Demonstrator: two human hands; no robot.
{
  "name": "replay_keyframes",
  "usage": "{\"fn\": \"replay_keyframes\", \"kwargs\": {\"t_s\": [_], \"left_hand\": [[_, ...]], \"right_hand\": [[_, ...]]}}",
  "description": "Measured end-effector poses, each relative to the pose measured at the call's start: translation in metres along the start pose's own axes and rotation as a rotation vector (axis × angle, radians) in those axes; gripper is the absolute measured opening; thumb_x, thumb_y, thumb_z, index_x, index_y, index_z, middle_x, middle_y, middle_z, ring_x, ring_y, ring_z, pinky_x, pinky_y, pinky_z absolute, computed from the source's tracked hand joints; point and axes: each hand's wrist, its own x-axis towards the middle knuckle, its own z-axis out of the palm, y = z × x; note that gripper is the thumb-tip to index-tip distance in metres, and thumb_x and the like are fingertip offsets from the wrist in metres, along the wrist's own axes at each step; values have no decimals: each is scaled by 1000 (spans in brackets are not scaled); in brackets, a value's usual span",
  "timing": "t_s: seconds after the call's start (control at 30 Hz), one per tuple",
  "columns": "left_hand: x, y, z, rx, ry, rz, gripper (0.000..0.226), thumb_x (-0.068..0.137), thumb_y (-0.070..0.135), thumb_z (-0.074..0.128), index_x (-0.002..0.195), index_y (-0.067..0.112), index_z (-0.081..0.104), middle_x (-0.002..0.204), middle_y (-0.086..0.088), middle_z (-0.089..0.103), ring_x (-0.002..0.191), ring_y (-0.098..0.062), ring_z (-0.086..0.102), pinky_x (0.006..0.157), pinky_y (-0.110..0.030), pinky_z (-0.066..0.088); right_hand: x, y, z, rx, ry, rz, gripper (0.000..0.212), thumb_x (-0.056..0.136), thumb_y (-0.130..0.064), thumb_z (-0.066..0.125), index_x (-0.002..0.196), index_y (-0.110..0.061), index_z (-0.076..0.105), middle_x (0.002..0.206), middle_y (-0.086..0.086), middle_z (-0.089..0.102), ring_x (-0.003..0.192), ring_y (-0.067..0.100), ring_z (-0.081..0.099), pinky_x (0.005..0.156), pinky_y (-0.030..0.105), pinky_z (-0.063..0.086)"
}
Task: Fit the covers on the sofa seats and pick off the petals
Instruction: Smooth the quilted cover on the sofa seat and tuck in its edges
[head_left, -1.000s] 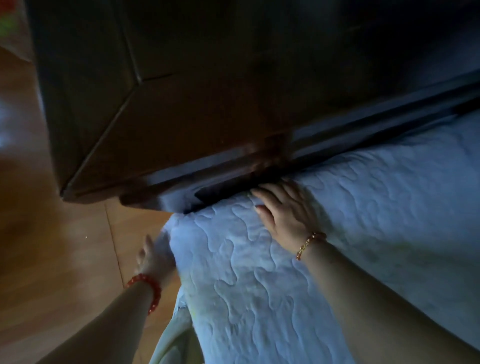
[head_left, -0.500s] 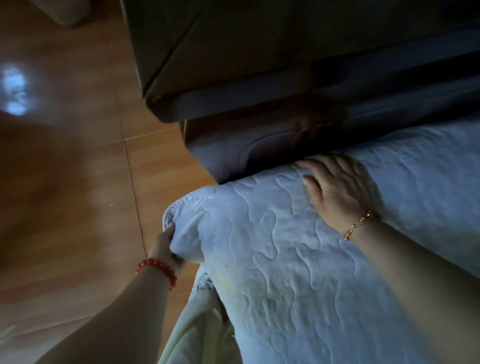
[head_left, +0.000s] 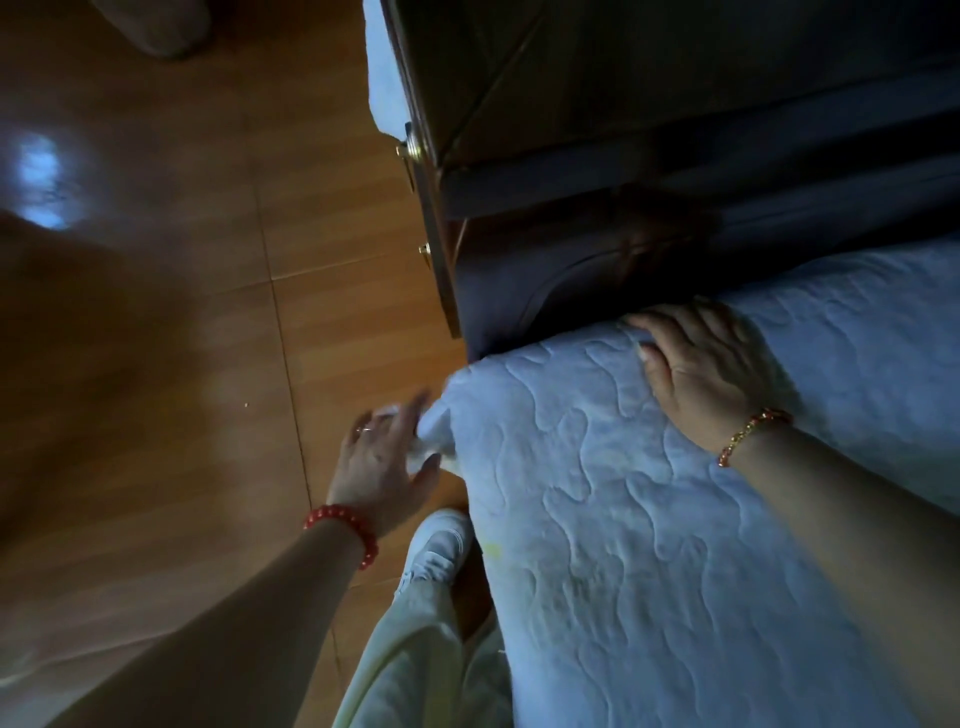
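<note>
A white quilted cover (head_left: 623, 519) lies over the sofa seat, filling the lower right. My right hand (head_left: 701, 374) lies flat on the cover's far edge, fingers straight, against the dark sofa armrest (head_left: 571, 270). My left hand (head_left: 384, 457) is at the cover's front left corner, fingers spread and blurred, touching the loose bunched corner (head_left: 431, 441); a firm grip is not plain. A small yellowish spot (head_left: 491, 550) shows on the cover's front edge. No petals are clearly visible.
Orange-brown tiled floor (head_left: 182, 312) fills the left. A dark wooden cabinet (head_left: 519, 78) with brass knobs stands beyond the sofa arm. My pale trouser leg and white shoe (head_left: 441, 545) stand against the seat front.
The view has swung left and down. My left hand has let go of the cover corner it was gripping and now reaches forward with spread fingers. My right hand stays flat on the cover.
</note>
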Motion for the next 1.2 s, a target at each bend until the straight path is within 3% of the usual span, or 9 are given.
{"fn": "replay_keyframes", "kwargs": {"t_s": [0.1, 0.23, 0.3, 0.4, 0.47, 0.67, 0.83, 1.0, 1.2], "left_hand": [[13, 23, -3, 125, -83, -251, 18, 87, 27, 50, 101, 18, 57, 94, -8, 67, 94, -31, 62, 89, -40, 45], [20, 5, -1, -23, -434, -832, 57, 92, 28, 44, 141, 3, 32, 143, -18, 38, 133, -31, 36, 110, -39, 31], [23, 12, -9, -26, -251, -969, 70, 85, 31, 52, 144, 6, 26, 149, -16, 26, 138, -33, 24, 113, -46, 24], [-5, 56, -25, -106, 288, -558, 60, 79, 10, 53, 136, 9, 36, 142, -14, 33, 130, -36, 32, 104, -50, 29], [-31, 94, -37, -123, 457, -225, 50, 77, 15, 50, 127, 10, 45, 129, -12, 42, 116, -34, 41, 95, -49, 34], [-10, 222, -7, -91, 147, 522, 45, 78, 15, 53, 123, 16, 54, 125, -2, 57, 119, -22, 50, 103, -40, 36], [60, 282, 34, 142, -75, 474, 62, 86, 41, 29, 137, 8, 44, 141, -11, 48, 130, -27, 45, 106, -50, 35], [100, 300, 49, 314, -241, 434, 77, 85, 65, 21, 149, 22, 14, 150, -8, 32, 133, -28, 35, 109, -39, 28], [128, 334, 50, 301, -451, 223, 75, 86, 69, 31, 146, 25, 16, 144, -13, 38, 128, -34, 42, 104, -42, 33]], "right_hand": [[2, -2, -2, -7, -2, 0, 45, 89, -36, 30, 118, -19, 59, 119, 4, 62, 111, 33, 52, 100, 38, 28], [5, -4, -4, 21, -29, -2, 48, 86, -37, 30, 114, -15, 62, 114, 8, 65, 106, 36, 55, 100, 37, 24], [8, -4, -7, 39, -81, 15, 50, 85, -38, 29, 114, -14, 62, 113, 8, 65, 106, 36, 56, 101, 39, 26], [7, -3, -15, 55, -57, 30, 49, 83, -36, 33, 114, -13, 63, 111, 8, 66, 104, 32, 58, 102, 42, 34], [3, -4, -19, 73, 4, 40, 46, 82, -34, 38, 115, -14, 62, 112, 7, 64, 105, 31, 56, 101, 41, 33], [-7, 75, -42, 31, 83, 406, 49, 79, -33, 32, 111, -10, 61, 111, 14, 60, 105, 34, 50, 98, 44, 37], [9, 143, -48, -20, -153, 524, 44, 95, -34, 31, 134, -17, 44, 145, 3, 40, 138, 22, 27, 115, 46, 15], [35, 176, -41, -49, -273, 444, 43, 97, -43, 31, 129, -24, 52, 142, 0, 47, 134, 21, 35, 113, 39, 18], [55, 202, -51, 232, -513, 428, 41, 98, -37, 37, 123, -13, 58, 130, 10, 57, 123, 26, 49, 104, 32, 35]]}}
